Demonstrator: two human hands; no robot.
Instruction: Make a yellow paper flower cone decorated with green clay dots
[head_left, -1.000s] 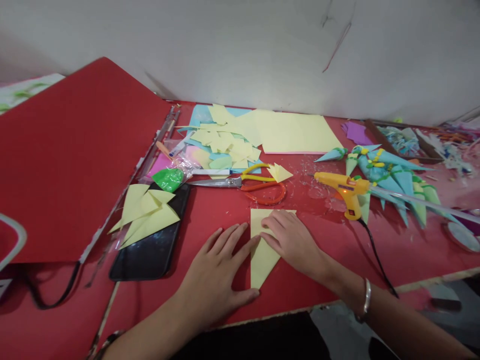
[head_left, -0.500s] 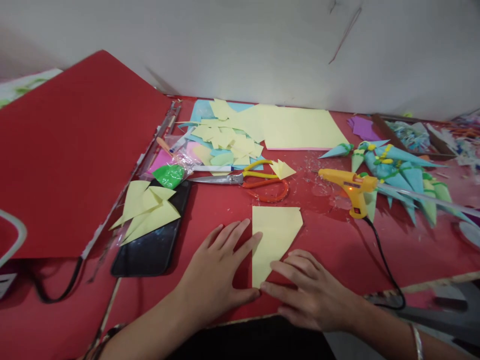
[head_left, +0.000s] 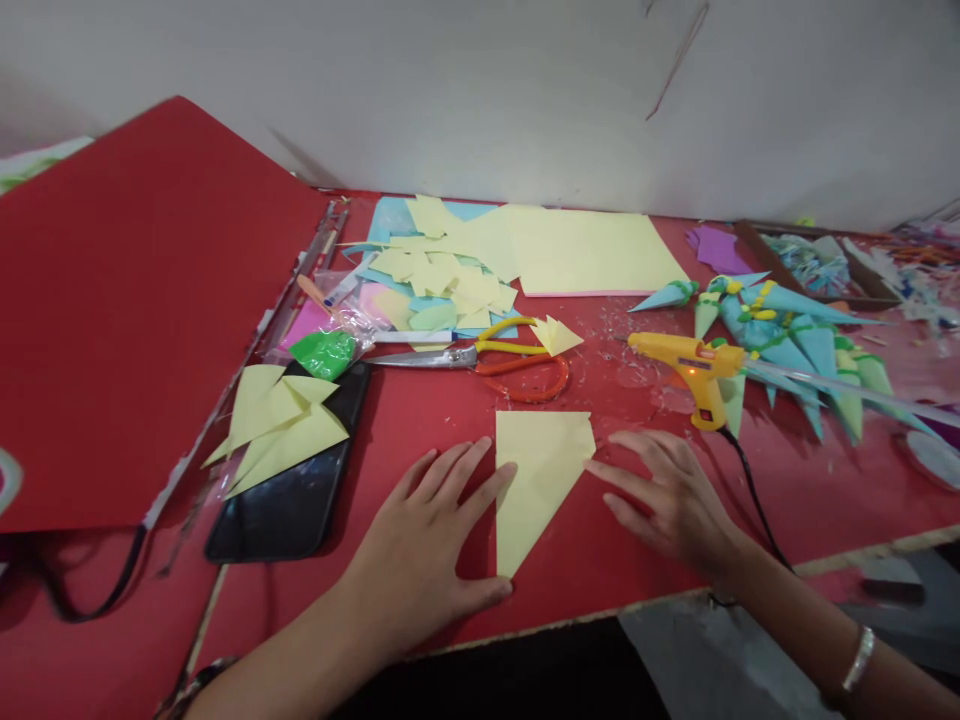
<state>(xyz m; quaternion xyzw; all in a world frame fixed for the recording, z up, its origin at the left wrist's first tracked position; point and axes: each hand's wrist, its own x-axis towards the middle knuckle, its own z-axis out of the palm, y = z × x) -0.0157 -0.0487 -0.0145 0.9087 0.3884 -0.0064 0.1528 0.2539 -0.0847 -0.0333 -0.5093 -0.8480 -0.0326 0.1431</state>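
Near the front edge of a red table [head_left: 600, 570], a left hand [head_left: 427, 540] lies spread and flat, its index fingertip on the straight left side of a folded, pale yellow paper piece [head_left: 536, 470] and its thumb at the near tip, clamping nothing. The right hand [head_left: 667, 495], at the narrow tip half a second earlier, has moved up the slanted right side; its fingers are loosely bent and grasp nothing, one fingertip at the paper's edge. The left hand has stayed in place.

The paper narrows to a point aimed at the table's front edge, its long axis running from front to back, its broad end toward the back edge. To its left, curved yellow paper cutouts [head_left: 274, 425] overlap a black phone [head_left: 300, 515]. Beyond the paper lie scissors with red and yellow handles [head_left: 450, 357]; to the right, a yellow glue gun [head_left: 690, 370] sits before blue and green paper cones [head_left: 810, 345]. Pale yellow sheets [head_left: 600, 255] lie along the back edge.
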